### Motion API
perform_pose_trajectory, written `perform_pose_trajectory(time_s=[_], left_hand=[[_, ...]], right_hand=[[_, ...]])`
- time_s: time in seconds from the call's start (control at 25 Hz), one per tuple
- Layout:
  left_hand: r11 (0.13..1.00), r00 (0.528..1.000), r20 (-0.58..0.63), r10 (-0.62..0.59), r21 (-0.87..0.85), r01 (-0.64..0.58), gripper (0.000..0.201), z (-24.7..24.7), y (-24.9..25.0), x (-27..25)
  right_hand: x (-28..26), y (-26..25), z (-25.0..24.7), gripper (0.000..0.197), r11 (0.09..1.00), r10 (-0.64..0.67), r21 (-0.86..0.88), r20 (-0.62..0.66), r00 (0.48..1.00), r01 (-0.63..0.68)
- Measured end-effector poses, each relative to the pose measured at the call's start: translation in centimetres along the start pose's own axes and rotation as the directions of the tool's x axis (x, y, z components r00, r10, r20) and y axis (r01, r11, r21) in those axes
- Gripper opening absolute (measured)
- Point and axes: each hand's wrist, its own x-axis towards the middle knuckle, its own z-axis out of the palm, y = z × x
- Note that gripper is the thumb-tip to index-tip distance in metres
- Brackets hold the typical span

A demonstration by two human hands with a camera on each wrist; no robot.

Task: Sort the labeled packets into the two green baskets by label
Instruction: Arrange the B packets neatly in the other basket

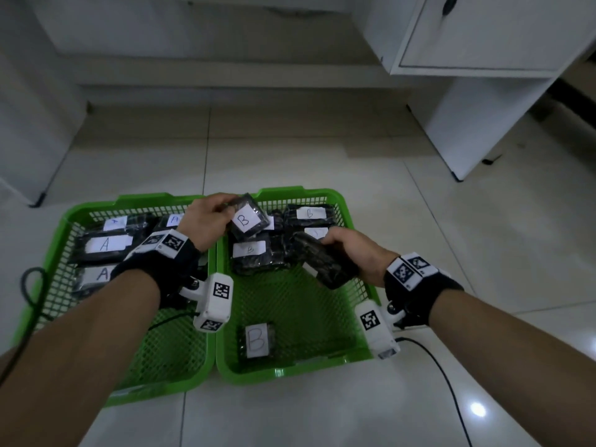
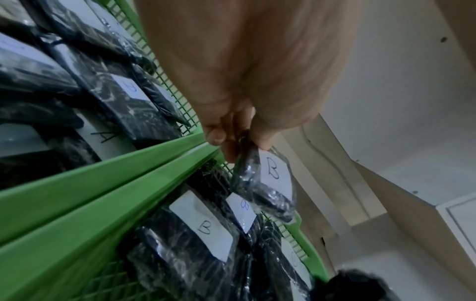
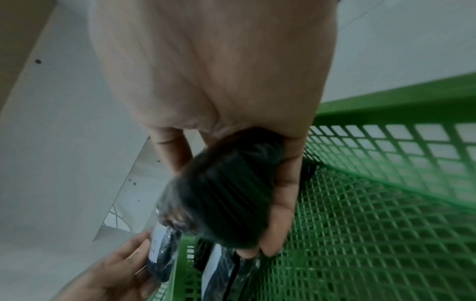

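Observation:
Two green baskets sit side by side on the floor. The left basket holds black packets labeled A. The right basket holds packets labeled B, with one more B packet lying alone near its front. My left hand pinches a black packet with a B label above the far part of the right basket. My right hand grips another black packet over the same basket; its label is hidden.
White cabinets stand at the back and right, on a glossy tiled floor. A black cable trails from my right wrist camera across the floor. Another cable loops by the left basket.

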Motion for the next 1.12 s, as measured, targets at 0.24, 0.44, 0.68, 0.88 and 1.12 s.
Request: perform_pose_trajectory(time_s=[0.24,0.44,0.68,0.88,1.12], left_hand=[[0.957,0.966,0.221,0.136,0.222,-0.185,0.023,0.3,-0.1,0.3],[0.805,0.930,0.264,0.256,0.474,-0.356,0.023,1.3,-1.8,0.5],[0.532,0.863,0.472,0.181,0.691,-0.490,0.080,0.8,-1.8,-0.1],[0.429,0.868,0.449,0.212,0.755,-0.496,0.080,0.9,-1.6,-0.6],[0.436,0.873,0.457,0.170,0.759,-0.482,0.079,1.6,-1.5,-1.4]], right_hand=[[2.0,0.3,0.4,0.051,0.905,-0.288,-0.358,-0.111,0.951,0.231],[2.9,1.4,1.0,0.070,0.615,-0.660,-0.671,-0.152,0.736,0.413],[3.2,1.8,1.1,0.066,0.439,-0.781,-0.794,-0.107,0.615,0.420],[2.6,2.0,0.7,0.065,0.366,-0.800,-0.855,-0.087,0.594,0.367],[1.8,0.7,-1.0,0.054,0.603,-0.712,-0.704,-0.263,0.651,0.375]])
